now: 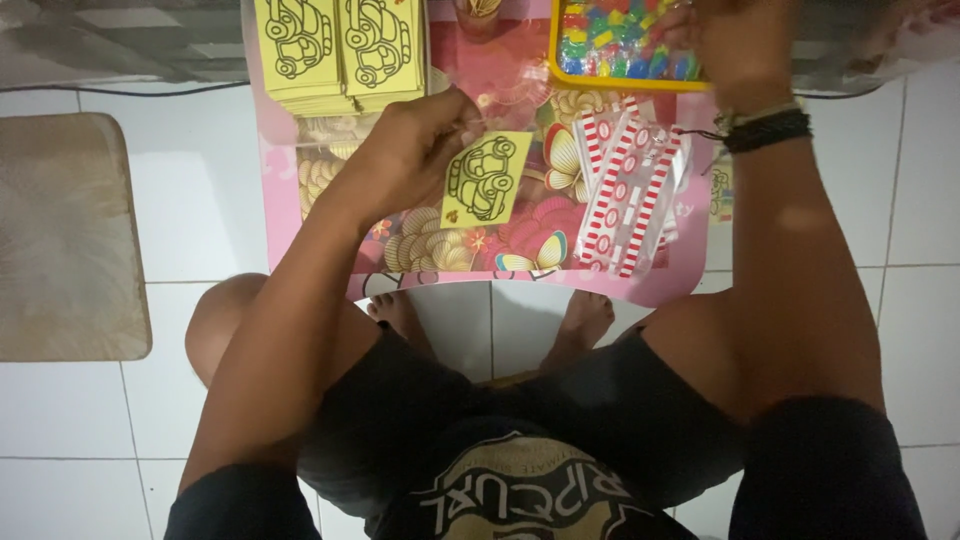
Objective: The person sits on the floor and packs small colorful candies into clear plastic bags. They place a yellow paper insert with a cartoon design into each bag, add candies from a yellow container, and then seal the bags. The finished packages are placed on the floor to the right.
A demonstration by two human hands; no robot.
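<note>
Card-packing step: my left hand [405,150] pinches a yellow car-outline card [486,178] with a clear sleeve over the pink floral table [290,220], my right hand [735,45] reaches into the yellow tray of coloured pieces [610,45], grip unclear; next, a small piece needs picking.

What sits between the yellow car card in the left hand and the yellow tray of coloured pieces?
In the head view, a pile of clear bags with red-and-white striped edges lies between the yellow car card and the yellow tray.

A low pink table [270,215] bears yellow card stacks [338,50] and striped packets [628,190].
</note>
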